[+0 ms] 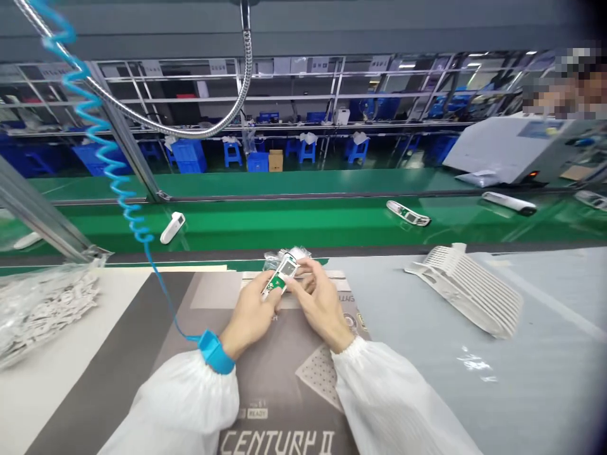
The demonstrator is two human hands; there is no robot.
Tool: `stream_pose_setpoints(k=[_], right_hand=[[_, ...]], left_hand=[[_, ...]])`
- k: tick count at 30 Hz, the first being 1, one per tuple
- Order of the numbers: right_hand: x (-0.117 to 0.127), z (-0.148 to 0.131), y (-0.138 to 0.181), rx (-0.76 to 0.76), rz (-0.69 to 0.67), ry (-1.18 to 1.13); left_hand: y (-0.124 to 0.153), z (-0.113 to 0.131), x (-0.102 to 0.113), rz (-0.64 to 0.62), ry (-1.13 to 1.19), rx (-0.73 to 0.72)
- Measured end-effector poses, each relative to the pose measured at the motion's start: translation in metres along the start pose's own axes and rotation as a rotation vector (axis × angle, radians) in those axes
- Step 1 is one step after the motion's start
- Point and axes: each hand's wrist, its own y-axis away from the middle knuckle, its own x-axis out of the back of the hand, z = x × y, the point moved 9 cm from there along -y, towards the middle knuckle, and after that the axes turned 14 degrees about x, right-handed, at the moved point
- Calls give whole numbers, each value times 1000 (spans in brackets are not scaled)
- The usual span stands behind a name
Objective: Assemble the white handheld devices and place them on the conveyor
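Left hand (249, 322) closed on a white plastic housing with green circuit board (279, 275); right hand (320, 303) also holding it, fingers curled over its far end, unit between both hands. Blue wrist strap (217, 352) on left wrist, coiled blue cord (114, 170) running away from it. Printed mat (258, 392) under hands, clear plastic bag (284, 254) just past them. Bagged small white parts (42, 313) left of left hand; white vented plastic grille (467, 287) right of right hand. Green conveyor belt (284, 218) beyond, white parts (408, 213) on it.
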Motion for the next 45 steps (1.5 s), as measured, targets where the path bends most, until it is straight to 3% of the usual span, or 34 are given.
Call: stream_pose_setpoints(k=[6,11,14,17,19,22,24,28,31,34,37,41,43,45], right_hand=[[10,-32,-4,379,-72,527],[6,-40,-3,457,-106,750],[-4,-44,2,472,-184,777],[-11,-42,2,449,-235,612],[-7,-28,-11,339,-177,530],[4,2,-38,166,-116,708],[10,18,-54,122,-161,885],[51,20,-60,166,-181,1022],[116,9,-48,156,-152,1219],[184,9,-40,66,-228,1508],[225,14,-40,3,-335,1629],[238,1,-48,-37,-235,1428],[229,-6,-51,-92,-164,1230],[206,-9,-52,-152,-135,977]], left_hand=[[8,17,14,83,-293,-164],[13,20,15,96,-348,-154],[3,9,21,112,-237,-72],[-11,-12,45,282,-59,64],[-15,-21,59,371,24,89],[-19,-23,64,360,93,71],[-18,-21,63,341,108,52],[-16,-20,64,338,125,82],[-12,-18,65,348,137,117],[-8,-12,62,328,187,115],[-4,-5,54,246,282,108],[-1,4,43,138,352,97],[-1,6,38,86,426,88],[-2,6,33,38,488,83]])
